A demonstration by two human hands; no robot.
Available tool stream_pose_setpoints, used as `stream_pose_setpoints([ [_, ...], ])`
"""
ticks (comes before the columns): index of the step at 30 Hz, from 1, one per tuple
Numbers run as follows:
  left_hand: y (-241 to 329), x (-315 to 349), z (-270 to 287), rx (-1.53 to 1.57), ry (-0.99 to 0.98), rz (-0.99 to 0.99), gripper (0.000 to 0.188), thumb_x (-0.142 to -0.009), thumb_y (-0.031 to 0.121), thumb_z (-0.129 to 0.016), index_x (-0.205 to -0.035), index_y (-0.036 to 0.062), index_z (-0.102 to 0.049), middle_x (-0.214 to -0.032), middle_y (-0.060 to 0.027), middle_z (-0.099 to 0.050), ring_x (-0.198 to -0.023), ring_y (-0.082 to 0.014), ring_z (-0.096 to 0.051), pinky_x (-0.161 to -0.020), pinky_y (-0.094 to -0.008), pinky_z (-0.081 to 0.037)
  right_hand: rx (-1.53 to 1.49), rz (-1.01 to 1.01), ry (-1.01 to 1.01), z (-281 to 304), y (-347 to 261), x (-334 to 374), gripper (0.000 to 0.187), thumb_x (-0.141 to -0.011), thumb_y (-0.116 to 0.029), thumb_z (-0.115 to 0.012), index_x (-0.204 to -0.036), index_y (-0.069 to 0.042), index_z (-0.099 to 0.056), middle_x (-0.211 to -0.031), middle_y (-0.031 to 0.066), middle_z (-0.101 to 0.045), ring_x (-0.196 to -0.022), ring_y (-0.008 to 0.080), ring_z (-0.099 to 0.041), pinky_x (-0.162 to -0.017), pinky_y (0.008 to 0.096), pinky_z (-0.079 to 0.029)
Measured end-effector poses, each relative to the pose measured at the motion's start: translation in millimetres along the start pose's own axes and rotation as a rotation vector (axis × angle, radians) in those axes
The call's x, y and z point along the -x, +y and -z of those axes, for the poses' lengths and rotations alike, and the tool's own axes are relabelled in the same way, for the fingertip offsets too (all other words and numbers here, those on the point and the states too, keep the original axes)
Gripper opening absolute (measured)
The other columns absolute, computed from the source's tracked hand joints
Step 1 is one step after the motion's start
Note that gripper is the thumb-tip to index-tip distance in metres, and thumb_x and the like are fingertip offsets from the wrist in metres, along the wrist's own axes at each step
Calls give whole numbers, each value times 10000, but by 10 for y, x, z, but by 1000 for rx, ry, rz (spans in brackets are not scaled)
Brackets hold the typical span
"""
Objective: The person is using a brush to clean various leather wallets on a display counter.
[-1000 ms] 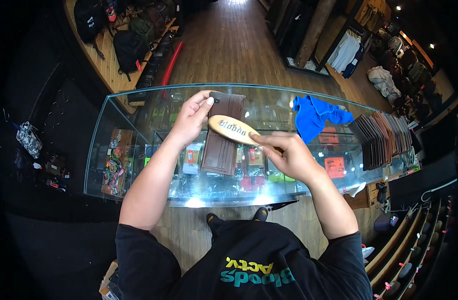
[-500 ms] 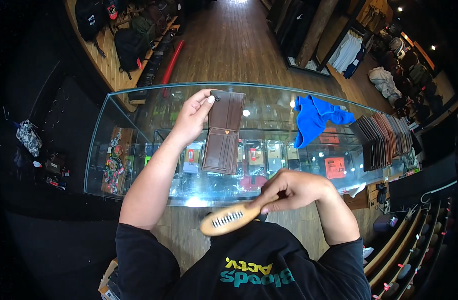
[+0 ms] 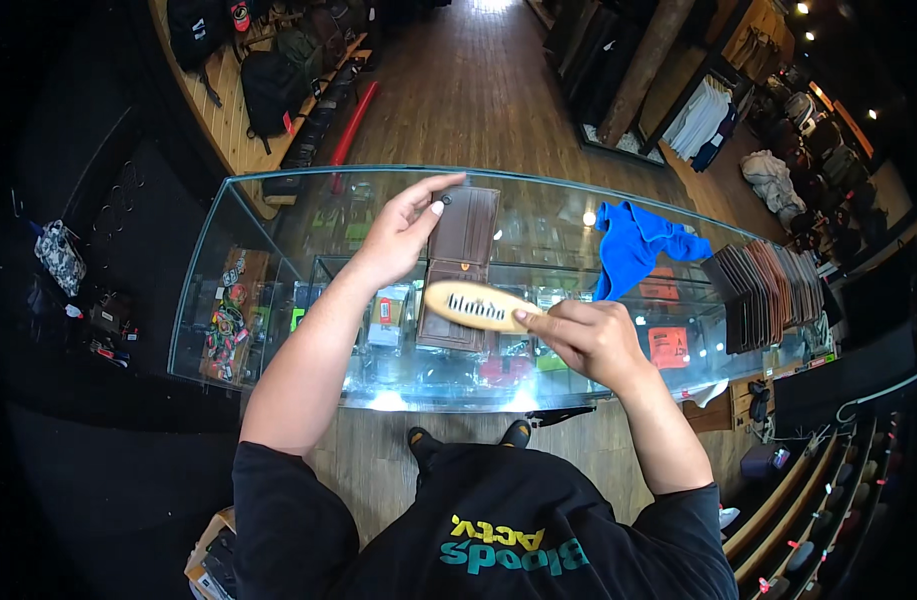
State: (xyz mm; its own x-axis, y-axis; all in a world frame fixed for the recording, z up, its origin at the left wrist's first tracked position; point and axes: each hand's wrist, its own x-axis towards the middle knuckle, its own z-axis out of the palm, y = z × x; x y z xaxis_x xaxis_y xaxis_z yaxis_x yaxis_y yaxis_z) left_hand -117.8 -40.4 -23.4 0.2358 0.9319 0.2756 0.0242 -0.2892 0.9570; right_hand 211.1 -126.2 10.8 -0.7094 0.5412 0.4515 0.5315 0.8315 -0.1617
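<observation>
A dark brown leather wallet (image 3: pixel 461 225) lies unfolded on the glass display counter, with card slots and a small snap showing. My left hand (image 3: pixel 403 235) holds it by its far left corner, thumb on the leather and index finger stretched along the far edge. Over the wallet's near half is a light wooden brush (image 3: pixel 468 305), oval, with dark lettering on its back. My right hand (image 3: pixel 593 340) is closed round its handle, thumb on top. The bristles are hidden beneath; whether they touch the leather I cannot tell.
A blue cloth (image 3: pixel 633 245) lies right of the wallet on the glass counter (image 3: pixel 568 395). A row of upright wallets (image 3: pixel 763 290) stands at its right end. Packaged goods and a board of small colourful items (image 3: pixel 233 310) show through the glass. Backpacks (image 3: pixel 268 95) line the left shelf.
My right hand has brought the brush up and forward from near my chest to the wallet's near half. My left index finger has stretched out along the wallet's far edge.
</observation>
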Motion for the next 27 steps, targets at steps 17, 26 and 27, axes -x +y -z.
stream_pose_setpoints([
  [17, 62, 25, 188, -82, -7, 223, 898, -936, -96, -801, -1721, 199, -478, -1401, -92, -528, -975, -72, -709, -898, -244, -626, -262, -424, -279, -173, -349, -629, 1033, -731, -539, -1005, -1587, -156, -574, -1170, 187, -823, -1076, 445, -782, -942, 547, -622],
  [26, 120, 31, 240, -150, -72, 173, 911, -944, -76, -818, -1725, 257, -489, -1189, -25, -615, -987, -44, -700, -1079, -322, -560, -757, -531, -353, -277, -105, -662, 772, -791, -313, -1023, -1455, -63, -720, -1219, 107, -827, -1121, 217, -792, -961, 368, -619],
  [27, 132, 17, 239, -140, -92, 172, 882, -948, -75, -811, -1709, 255, -511, -1178, -33, -645, -1004, -51, -709, -1093, -326, -553, -780, -518, -334, -281, -86, -670, 715, -824, -301, -1014, -1422, -35, -728, -1224, 89, -817, -1115, 154, -762, -953, 343, -615],
])
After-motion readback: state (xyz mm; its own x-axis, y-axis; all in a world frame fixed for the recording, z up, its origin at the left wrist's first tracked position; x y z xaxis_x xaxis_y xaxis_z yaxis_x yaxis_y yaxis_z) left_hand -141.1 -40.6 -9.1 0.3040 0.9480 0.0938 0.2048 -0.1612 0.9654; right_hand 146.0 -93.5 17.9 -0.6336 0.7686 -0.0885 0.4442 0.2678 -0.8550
